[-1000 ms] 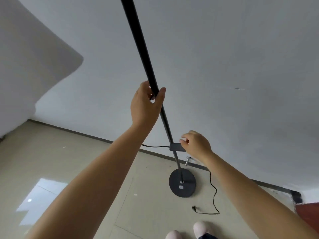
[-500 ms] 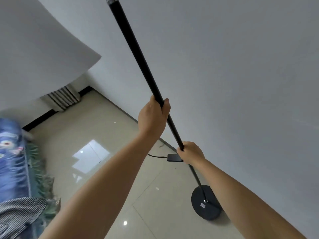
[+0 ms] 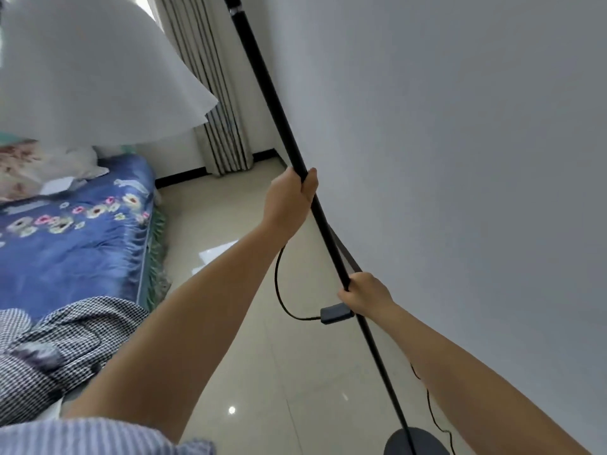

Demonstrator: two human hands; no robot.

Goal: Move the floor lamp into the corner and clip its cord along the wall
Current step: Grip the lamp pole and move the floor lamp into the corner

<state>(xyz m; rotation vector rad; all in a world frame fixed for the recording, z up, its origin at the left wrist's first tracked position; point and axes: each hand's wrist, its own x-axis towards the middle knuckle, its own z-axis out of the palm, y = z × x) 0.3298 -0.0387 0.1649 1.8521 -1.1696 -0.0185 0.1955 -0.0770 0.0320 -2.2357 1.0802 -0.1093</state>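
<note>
Pale glossy floor tiles (image 3: 262,372) run between a grey wall (image 3: 460,142) on the right and a bed (image 3: 75,231) on the left, with striped curtains (image 3: 213,93) hanging at the far end above a dark baseboard. A white lampshade (image 3: 92,77) fills the upper left of the view. On the bed lies a blue flowered cover, and a checked cloth (image 3: 59,349) is bunched at its near end.

Close beside the wall, the floor lamp's black pole (image 3: 262,83) slants from the top of the view down to its round dark base (image 3: 415,442) at the bottom edge; whether the base touches the floor cannot be told. The left hand (image 3: 290,200) has a closed grip around the pole at mid-height, thumb on the wall side. The right hand (image 3: 366,293) has a closed grip on the pole lower down, just above a small dark box (image 3: 335,313) fixed at the pole. A black cord (image 3: 279,284) loops out from that box toward the left forearm. Another stretch of cord (image 3: 430,408) trails down behind the right forearm toward the base, near the wall. A blue striped sleeve (image 3: 92,436) shows at the bottom left corner.
</note>
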